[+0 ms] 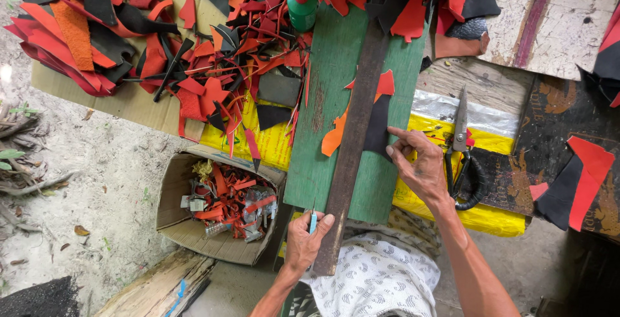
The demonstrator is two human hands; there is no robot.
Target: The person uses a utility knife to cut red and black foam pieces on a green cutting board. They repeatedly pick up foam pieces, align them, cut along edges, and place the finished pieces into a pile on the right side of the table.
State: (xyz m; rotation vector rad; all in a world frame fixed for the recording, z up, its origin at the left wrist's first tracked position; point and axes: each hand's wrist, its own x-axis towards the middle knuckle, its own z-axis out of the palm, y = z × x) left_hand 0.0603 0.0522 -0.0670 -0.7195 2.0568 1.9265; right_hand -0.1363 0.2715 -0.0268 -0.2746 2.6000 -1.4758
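Observation:
A green board (332,71) lies in front of me with a long dark metal ruler (358,113) laid along it. Under the ruler sit a black leather piece (378,126) and orange and red scraps (333,138). My left hand (305,239) presses on the ruler's near end and grips a small light-blue cutter (313,221) between its fingers. My right hand (418,165) rests its fingertips on the black piece at the ruler's right edge, holding nothing.
Black-handled scissors (462,155) lie just right of my right hand on yellow plastic (491,217). A green glue bottle (301,3) stands at the board's far end. Red and black leather scraps (213,65) pile up left. A cardboard box (223,204) of offcuts sits below.

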